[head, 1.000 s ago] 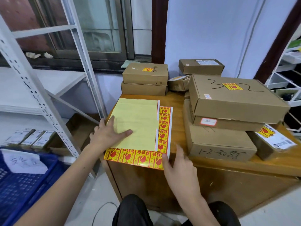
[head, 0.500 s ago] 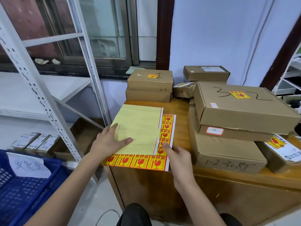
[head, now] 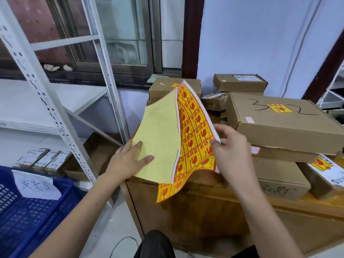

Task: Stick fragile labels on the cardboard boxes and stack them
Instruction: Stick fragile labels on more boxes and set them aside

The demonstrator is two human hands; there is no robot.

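Note:
A stack of label sheets is lifted off the wooden table (head: 232, 205). The top sheet, a used yellow backing (head: 160, 140), is held at its lower left by my left hand (head: 128, 161), thumb on top. My right hand (head: 230, 148) pinches the right edge of the sheet of red-and-yellow fragile labels (head: 195, 131) underneath and raises it. Cardboard boxes stand stacked on the right; the top one (head: 283, 125) reads "32" and bears a fragile label. More boxes (head: 167, 88) stand at the back.
A white metal shelf frame (head: 55, 112) stands to the left of the table. A blue plastic crate (head: 28, 211) with a paper note sits at lower left. Small packets (head: 44, 161) lie on the floor behind it. An open carton (head: 100, 151) rests beside the table.
The sheets lay flat on the table before. My right hand has taken the labels' right edge and lifted it, and the sheets now stand tilted up. My left hand stays at the lower left corner.

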